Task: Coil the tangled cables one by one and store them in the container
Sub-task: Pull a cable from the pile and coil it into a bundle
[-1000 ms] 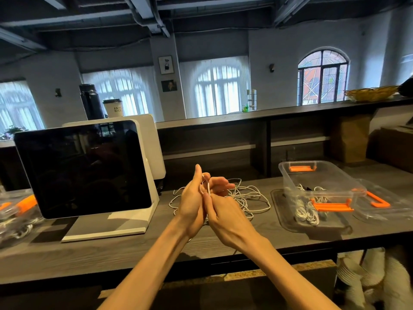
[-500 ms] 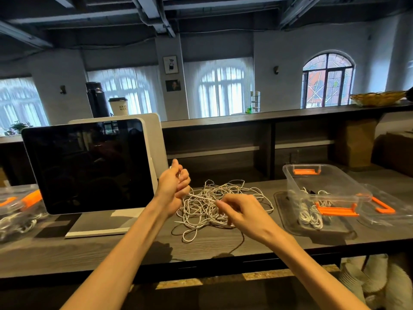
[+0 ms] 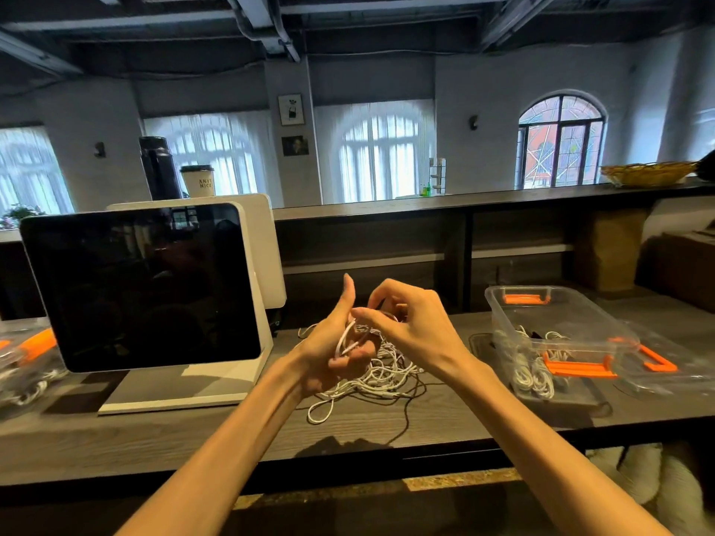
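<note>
Hands point(image 3: 371, 334) now together, looping thin white cable point(image 3: 345, 339)

Dark wood counter point(image 3: 387, 427), raised ledge point(image 3: 425, 201), grey walls point(image 3: 476, 87), arched curtained windows point(image 3: 381, 156), dark beamed ceiling point(image 3: 348, 29), daylight.

Two bare forearms reach in from the lower edge, converging toward twelve o'clock above the counter point(image 3: 387, 427). The left hand point(image 3: 332, 342) stands upright, thumb raised straight, its fingers point(image 3: 350, 359) curled around loops of white cable point(image 3: 344, 338). The right hand point(image 3: 410, 323), just beside it at three o'clock, arches over, thumb and forefinger pinched at the same cable, remaining fingers loosely bent.
</note>
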A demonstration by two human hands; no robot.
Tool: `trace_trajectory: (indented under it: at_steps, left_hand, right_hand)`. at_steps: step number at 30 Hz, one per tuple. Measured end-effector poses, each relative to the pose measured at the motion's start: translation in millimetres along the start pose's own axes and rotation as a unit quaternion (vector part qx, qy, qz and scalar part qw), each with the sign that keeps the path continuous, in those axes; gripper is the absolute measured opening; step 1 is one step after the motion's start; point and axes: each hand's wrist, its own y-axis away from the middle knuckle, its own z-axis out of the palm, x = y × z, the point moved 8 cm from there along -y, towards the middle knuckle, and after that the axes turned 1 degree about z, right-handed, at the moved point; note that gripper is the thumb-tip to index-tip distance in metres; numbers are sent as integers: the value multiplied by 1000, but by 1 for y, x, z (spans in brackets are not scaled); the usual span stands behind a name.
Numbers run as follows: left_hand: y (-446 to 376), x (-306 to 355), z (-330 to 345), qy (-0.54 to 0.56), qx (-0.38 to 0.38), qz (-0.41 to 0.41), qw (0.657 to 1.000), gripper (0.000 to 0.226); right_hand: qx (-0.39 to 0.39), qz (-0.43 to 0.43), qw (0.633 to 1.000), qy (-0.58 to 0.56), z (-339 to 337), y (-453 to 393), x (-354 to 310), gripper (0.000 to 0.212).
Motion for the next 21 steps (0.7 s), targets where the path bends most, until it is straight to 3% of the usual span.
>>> trace_trajectory:
  at_steps: [4,9,12,14,16,19,21]
  left_hand:
    - [3,-4,2,-69,-47,-9,996,42]
    - [3,-8,-2,-19,-98,11,995,24]
    - [1,-2,-8,57,-97,33,993,17]
    - [-1,5,-18,114,-54,61,990,22]
    - [-2,10,-37,148,27,96,984,25]
    - [-3,9,-61,53,172,126,975,30]
    - [-5,7,-63,12,228,145,963,34]
  right_hand:
    - [-16,37,999,-17,0,-2,9,23]
    - [-51,57,995,-70,4,2,12,22]
    - [-67,117,976,-170,7,5,24,32]
    - [-122,169,967,-147,16,12,41,43]
    - [-158,180,968,-69,21,23,55,39]
    - [-87,159,982,-61,14,29,59,24]
    - [-67,119,990,-35,18,26,46,23]
